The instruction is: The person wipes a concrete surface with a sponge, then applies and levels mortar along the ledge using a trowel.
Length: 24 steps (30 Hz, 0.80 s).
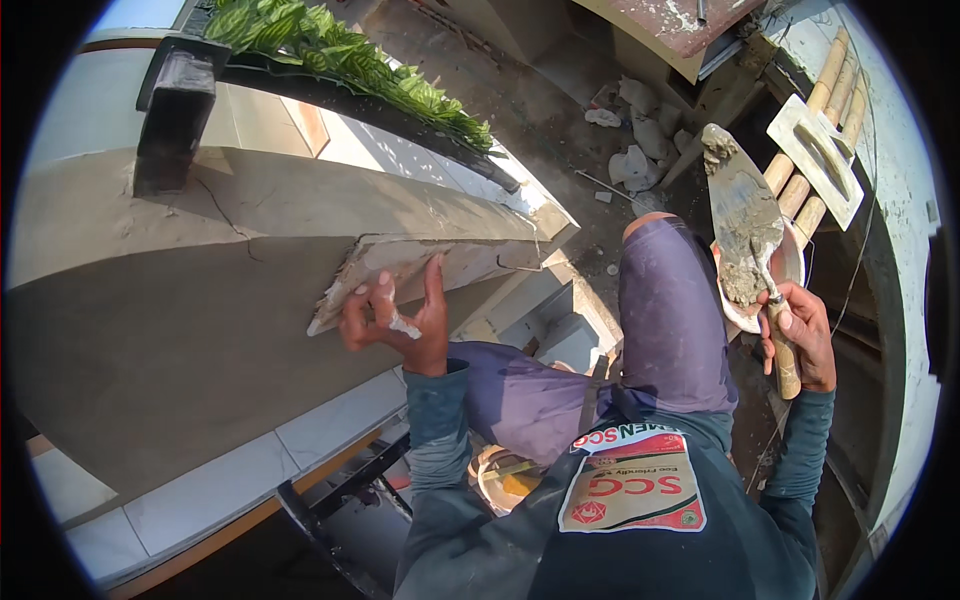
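My right hand (803, 335) is wrapped round the wooden handle of a trowel (742, 185). Its blade points away from me and carries wet grey mortar, thickest near the handle. Partly hidden under the blade is a round pale bucket (793, 262). On the left, my left hand (408, 318) has its fingers apart, with the fingertips against a rough, mortar-smeared board (460, 262). That board lies along the edge of the grey plastered wall (190, 330), and a bent wire clip (520, 266) sits over its far end. White paste sticks to one finger.
A white plastering float (815, 160) rests on bamboo poles (832, 75) at the right. Green leaves (340, 60) line a dark rail beyond the wall. Rubble and bags (640, 135) lie on the ground below. A container (500, 480) stands beside my left thigh, above white tiles (340, 420).
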Motion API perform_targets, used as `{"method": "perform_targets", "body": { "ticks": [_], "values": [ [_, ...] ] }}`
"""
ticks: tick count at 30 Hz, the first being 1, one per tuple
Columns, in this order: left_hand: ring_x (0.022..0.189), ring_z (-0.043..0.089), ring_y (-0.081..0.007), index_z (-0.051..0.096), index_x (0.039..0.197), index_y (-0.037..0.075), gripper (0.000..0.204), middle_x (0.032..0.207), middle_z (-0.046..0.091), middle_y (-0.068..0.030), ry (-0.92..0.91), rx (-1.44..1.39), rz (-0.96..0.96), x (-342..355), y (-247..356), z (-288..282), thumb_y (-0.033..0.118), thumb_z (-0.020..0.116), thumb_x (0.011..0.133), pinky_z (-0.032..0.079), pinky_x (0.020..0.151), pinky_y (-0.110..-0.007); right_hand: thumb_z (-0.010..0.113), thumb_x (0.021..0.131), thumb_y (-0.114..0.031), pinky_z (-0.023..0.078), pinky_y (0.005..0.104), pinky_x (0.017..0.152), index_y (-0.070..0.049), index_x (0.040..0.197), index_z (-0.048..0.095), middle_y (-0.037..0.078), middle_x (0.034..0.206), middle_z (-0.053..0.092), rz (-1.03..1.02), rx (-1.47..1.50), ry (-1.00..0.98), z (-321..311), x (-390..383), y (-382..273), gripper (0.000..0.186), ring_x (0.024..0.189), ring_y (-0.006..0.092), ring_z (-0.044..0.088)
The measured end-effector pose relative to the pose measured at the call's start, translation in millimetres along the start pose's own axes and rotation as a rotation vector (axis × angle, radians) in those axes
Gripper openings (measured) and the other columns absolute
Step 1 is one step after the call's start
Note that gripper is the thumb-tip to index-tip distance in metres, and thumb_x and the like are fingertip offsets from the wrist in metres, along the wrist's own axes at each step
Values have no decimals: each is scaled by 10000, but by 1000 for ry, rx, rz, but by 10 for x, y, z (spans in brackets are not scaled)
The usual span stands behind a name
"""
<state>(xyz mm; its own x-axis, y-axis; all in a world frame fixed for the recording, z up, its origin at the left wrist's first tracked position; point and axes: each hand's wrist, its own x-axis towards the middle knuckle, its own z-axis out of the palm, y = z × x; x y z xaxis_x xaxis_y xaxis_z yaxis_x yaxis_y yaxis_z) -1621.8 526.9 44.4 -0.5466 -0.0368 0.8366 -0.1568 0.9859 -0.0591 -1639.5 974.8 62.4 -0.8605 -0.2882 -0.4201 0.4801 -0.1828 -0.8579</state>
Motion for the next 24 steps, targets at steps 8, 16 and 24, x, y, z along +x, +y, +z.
{"method": "perform_targets", "body": {
  "ticks": [8,16,24],
  "values": [
    [1090,290,-288,466,1175,238,729,1142,338,-85,14,57,16,-11,-129,-79,354,913,610,323,922,-488,569,929,-164,464,235,420,39,1073,513,90,835,598,203,25,-402,1371,746,474,255,536,130,587],
    [1085,264,-311,461,1182,220,742,1155,304,-98,3,27,1,-21,-115,-57,333,917,607,331,916,-489,587,866,-171,495,476,665,73,1027,510,299,929,593,-237,-743,-280,2175,1130,1635,302,827,457,607],
    [1068,277,-315,451,1204,216,769,1140,299,-107,0,-14,-24,24,-61,-53,304,924,603,351,886,-468,593,863,-170,532,425,674,124,1233,390,276,968,543,-260,-936,-337,2278,588,1663,515,815,420,614]
  ]
}}
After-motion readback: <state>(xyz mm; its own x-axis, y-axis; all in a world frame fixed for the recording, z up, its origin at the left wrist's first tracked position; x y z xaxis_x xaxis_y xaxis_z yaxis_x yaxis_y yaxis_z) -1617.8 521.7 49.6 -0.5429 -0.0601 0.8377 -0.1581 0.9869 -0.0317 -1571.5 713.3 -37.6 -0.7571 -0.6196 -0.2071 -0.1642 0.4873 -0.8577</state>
